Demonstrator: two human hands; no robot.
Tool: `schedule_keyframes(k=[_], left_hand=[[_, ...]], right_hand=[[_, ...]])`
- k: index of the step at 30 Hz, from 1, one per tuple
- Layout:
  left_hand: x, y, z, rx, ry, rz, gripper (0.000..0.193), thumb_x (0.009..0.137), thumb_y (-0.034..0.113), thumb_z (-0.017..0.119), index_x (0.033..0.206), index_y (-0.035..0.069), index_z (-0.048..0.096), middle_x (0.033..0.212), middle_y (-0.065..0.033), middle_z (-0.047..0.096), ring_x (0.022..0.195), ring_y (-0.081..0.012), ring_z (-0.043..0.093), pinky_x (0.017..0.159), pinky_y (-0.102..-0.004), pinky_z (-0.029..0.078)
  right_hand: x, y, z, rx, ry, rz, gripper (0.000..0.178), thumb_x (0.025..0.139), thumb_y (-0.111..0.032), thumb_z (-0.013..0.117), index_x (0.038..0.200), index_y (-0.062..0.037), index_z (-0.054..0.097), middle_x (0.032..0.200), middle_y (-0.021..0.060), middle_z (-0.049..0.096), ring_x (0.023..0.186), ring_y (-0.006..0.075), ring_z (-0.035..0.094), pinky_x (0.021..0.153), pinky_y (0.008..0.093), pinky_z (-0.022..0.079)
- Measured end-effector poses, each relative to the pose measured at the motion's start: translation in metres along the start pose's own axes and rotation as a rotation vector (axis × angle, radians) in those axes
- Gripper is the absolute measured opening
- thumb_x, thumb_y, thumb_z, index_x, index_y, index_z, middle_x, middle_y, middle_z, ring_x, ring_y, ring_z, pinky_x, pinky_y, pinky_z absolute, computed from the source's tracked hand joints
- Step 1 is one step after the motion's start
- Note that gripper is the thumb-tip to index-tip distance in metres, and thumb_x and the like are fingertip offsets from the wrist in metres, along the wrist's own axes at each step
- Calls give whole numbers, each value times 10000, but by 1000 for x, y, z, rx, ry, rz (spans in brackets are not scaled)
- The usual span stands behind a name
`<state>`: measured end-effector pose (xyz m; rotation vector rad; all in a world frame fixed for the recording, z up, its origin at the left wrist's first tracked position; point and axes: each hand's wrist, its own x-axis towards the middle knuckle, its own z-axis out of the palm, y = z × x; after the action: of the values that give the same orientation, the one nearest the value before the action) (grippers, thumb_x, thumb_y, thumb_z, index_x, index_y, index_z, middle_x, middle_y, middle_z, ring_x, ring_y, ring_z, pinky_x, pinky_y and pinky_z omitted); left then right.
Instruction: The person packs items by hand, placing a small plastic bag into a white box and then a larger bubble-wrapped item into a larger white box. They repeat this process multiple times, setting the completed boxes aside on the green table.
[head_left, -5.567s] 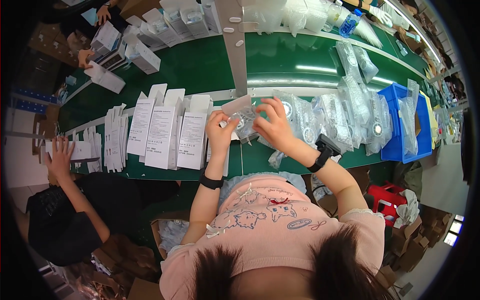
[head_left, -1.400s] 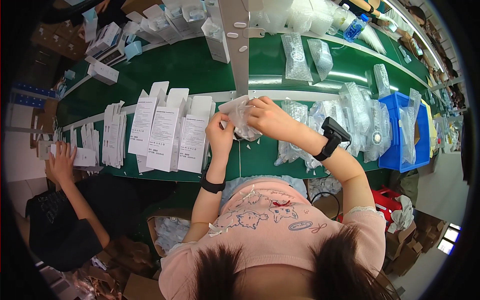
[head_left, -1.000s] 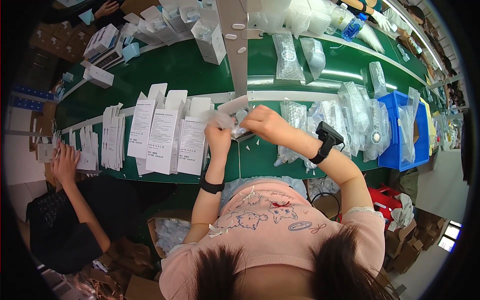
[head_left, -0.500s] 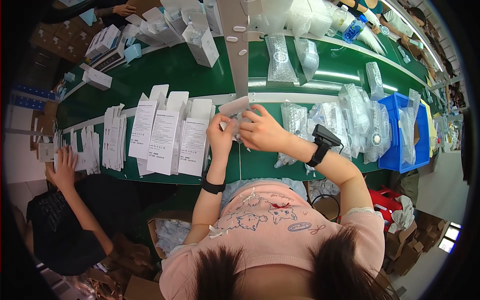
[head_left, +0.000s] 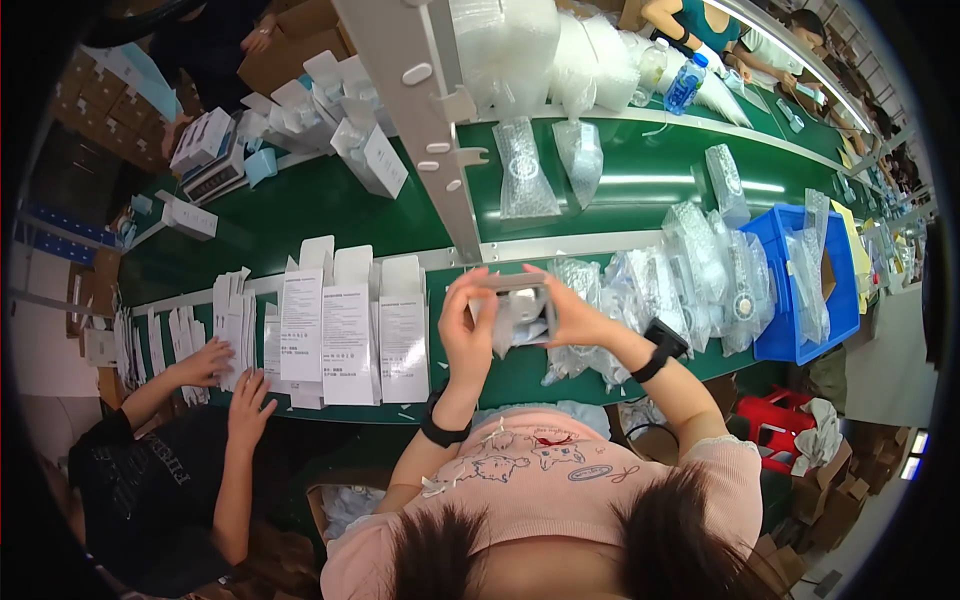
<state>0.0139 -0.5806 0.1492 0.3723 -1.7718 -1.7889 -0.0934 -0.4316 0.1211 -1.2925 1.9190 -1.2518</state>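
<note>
Between my hands is a small white carton (head_left: 548,318), tilted so its open end faces up toward me. Inside it something shiny and clear-wrapped shows, too unclear to name. My left hand (head_left: 466,318) grips the carton's left side, thumb near the opening. On the other side my right hand (head_left: 575,308) holds the right wall. Just left of my hands stand several white printed cartons (head_left: 350,335) with their top flaps raised. Close by on the right lie several bubble-wrapped items (head_left: 650,290) on the green table (head_left: 350,225).
A blue bin (head_left: 790,340) stands at the table's right end. A metal post (head_left: 425,130) rises beyond my hands. At left, a co-worker's hands (head_left: 250,400) touch flat cartons (head_left: 235,320). Opened boxes (head_left: 370,155) and bottles (head_left: 685,85) are farther back.
The carton has turned so its opening faces me, and my right hand has shifted from its top to its right side. The co-worker's hands have moved rightward to the flat cartons.
</note>
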Motion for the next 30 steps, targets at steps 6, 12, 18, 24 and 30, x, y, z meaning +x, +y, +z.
schedule_keyframes(k=[6, 12, 18, 24, 30], left_hand=[[48, -51, 48, -74, -27, -83, 404, 748, 34, 598, 1113, 47, 425, 1253, -161, 367, 1169, -250, 373, 918, -366, 351], [141, -134, 123, 883, 40, -52, 598, 653, 84, 687, 1181, 170, 419, 1330, -228, 180, 1186, -415, 263, 915, -454, 341], [177, -172, 116, 1113, -154, -267, 575, 636, 93, 677, 1143, 235, 446, 1269, -247, 217, 1081, -460, 345, 840, -472, 395], [115, -145, 98, 951, -190, -289, 442, 661, 66, 587, 1070, 191, 474, 1037, -232, 340, 869, -464, 465, 727, -478, 450], [-16, -93, 50, 968, -512, -287, 514, 650, 74, 585, 1136, 189, 466, 1065, -256, 312, 891, -473, 439, 757, -485, 434]], right_hand=[[4, 39, -112, 423, 604, 198, 928, 582, -193, 772, 1305, -22, 215, 1240, 128, 388, 1156, 205, 382, 924, 333, 368], [31, 200, -216, 116, 1170, 117, 880, 619, -187, 747, 1285, -29, 195, 1192, 125, 430, 1044, 211, 467, 857, 327, 409], [15, 216, -236, -628, 826, 521, 805, 651, -241, 724, 1243, 7, 239, 1050, 224, 531, 904, 321, 562, 772, 378, 457], [59, 117, -188, -827, 88, 679, 557, 720, -433, 614, 991, 47, 532, 838, 259, 593, 772, 407, 577, 703, 447, 468], [184, 174, -144, -739, 370, 656, 640, 755, -520, 540, 1124, 0, 481, 892, 239, 601, 829, 378, 591, 730, 429, 482]])
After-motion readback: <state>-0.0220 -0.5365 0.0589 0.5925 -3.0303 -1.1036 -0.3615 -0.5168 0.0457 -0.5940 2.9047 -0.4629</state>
